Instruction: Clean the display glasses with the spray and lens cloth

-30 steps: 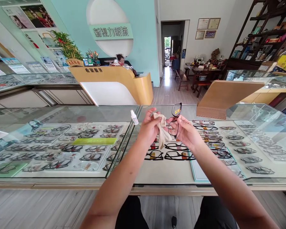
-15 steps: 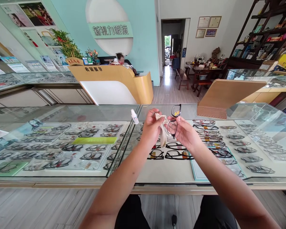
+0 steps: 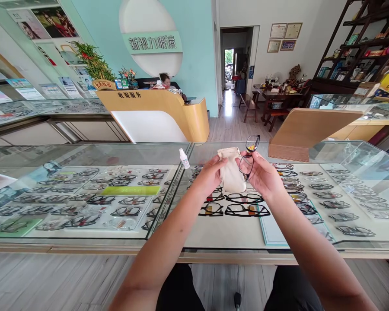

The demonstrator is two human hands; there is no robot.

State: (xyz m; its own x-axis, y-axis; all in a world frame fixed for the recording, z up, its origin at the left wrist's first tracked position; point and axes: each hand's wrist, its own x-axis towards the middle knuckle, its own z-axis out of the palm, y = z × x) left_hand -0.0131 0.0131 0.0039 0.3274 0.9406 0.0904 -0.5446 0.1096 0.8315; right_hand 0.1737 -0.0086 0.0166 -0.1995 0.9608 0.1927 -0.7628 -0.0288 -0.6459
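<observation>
My left hand [image 3: 211, 176] is closed on a cream cloth [image 3: 232, 173], which hangs spread out toward the right above the glass counter. Between the thumb and fingers of my right hand [image 3: 264, 176] is a pair of dark-framed eyeglasses [image 3: 247, 165], turned on end so that one lens is above the other. The lower lens lies close to the cloth's right edge; whether they touch I cannot tell. To the left of my hands, a small white bottle [image 3: 184, 159] stands on the counter.
Rows of eyeglass frames [image 3: 246, 210] fill the glass display case [image 3: 214, 242] below my hands. A wooden stand [image 3: 306, 134] is on its right side. Across the room, a person [image 3: 165, 79] sits behind a yellow desk [image 3: 149, 101].
The bunched cloth now hangs open and wide. My right hand has moved right with the eyeglasses, and the left hand has shifted slightly right.
</observation>
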